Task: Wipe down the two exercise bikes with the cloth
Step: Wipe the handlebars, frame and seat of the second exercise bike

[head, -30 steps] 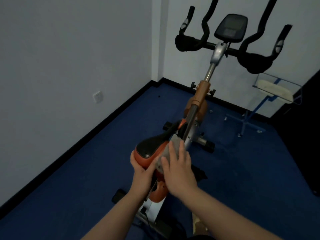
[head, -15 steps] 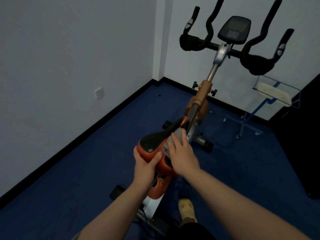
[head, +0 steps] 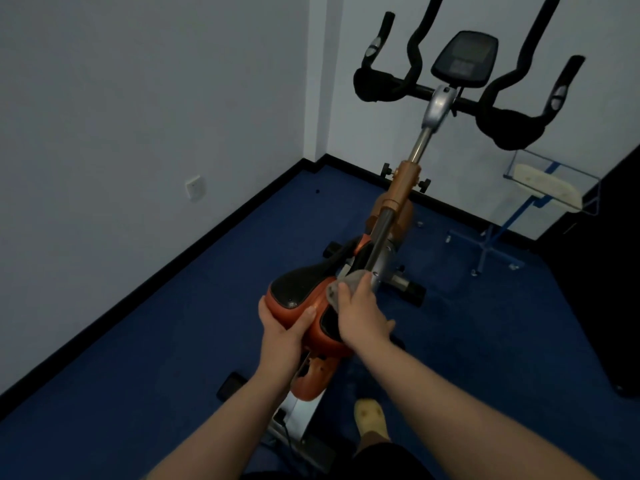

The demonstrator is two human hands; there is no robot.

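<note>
An orange and black exercise bike (head: 398, 199) stands in front of me, its black handlebars (head: 505, 129) and console (head: 464, 58) near the far wall. Its black and orange saddle (head: 301, 289) is at the centre of the view. My left hand (head: 282, 327) grips the saddle's rear left edge. My right hand (head: 360, 317) presses a grey cloth (head: 341, 287) onto the saddle's right side, next to the frame tube. Most of the cloth is hidden under my fingers. Only this one bike is in view.
Blue carpet (head: 173, 358) covers the floor, with white walls close on the left and behind the bike. A clear stand with a blue post (head: 550, 188) is at the right near the wall. My foot in a yellow shoe (head: 369, 415) is beside the bike's base.
My right hand with the cloth has slid forward along the saddle toward its nose. My left hand has kept its hold on the saddle's rear. The view has tilted slightly.
</note>
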